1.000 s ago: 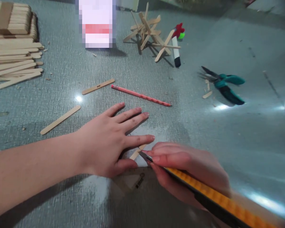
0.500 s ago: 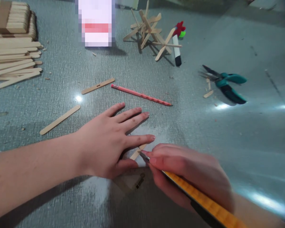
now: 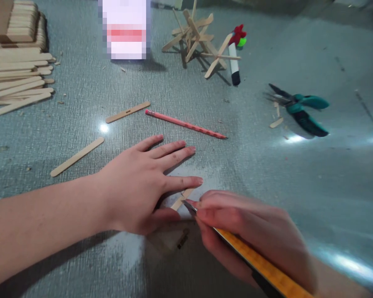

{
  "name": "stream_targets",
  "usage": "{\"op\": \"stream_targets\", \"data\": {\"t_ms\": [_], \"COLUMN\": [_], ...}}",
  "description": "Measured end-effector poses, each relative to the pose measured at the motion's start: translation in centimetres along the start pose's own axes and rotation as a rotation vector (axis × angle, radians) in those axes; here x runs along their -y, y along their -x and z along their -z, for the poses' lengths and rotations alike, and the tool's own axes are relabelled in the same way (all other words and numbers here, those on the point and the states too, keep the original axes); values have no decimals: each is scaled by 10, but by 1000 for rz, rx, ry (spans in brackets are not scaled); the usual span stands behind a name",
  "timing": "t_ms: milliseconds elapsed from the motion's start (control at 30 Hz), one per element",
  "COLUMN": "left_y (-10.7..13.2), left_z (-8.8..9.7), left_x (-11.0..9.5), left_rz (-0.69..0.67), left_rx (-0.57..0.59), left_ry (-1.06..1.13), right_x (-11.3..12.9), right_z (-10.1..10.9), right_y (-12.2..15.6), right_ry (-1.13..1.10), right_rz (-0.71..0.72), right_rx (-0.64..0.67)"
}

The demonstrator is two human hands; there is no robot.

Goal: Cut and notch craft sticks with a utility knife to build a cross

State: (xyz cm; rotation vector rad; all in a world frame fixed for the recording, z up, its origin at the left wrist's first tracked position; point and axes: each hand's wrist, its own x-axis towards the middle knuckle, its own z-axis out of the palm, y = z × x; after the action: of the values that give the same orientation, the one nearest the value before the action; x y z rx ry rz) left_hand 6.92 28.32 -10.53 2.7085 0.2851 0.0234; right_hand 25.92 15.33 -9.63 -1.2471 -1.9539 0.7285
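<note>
Our left hand [image 3: 143, 192] lies flat on the grey textured table [image 3: 81, 107], fingers spread, pinning a pale flat wooden craft stick [image 3: 182, 198] just in front of us. Our right hand [image 3: 251, 231] is closed round a yellow-handled utility knife [image 3: 267, 271], whose blade tip touches the stick's free end. The palm hides most of the stick, and the frame edge cuts off the knife's rear. Since a second ago the left hand has stayed put, while the right has slid slightly down and to the right.
</note>
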Motion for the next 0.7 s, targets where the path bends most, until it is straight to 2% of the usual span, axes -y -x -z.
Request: {"op": "stream_targets", "data": {"t_ms": [233, 500, 700], "left_y": [0, 0, -1], "left_z": [1, -1, 1], "left_x": [-1, 3, 3], "left_rz": [-10, -43, -38], "left_rx": [3, -10, 23], "left_ry": [-5, 24, 8], "right_x": [-2, -6, -8], "right_z": [-2, -4, -3], "right_y": [0, 1, 1], "right_ry": [-9, 32, 37], "right_rz": [-7, -6, -19], "right_rx": [-22, -133, -125]}}
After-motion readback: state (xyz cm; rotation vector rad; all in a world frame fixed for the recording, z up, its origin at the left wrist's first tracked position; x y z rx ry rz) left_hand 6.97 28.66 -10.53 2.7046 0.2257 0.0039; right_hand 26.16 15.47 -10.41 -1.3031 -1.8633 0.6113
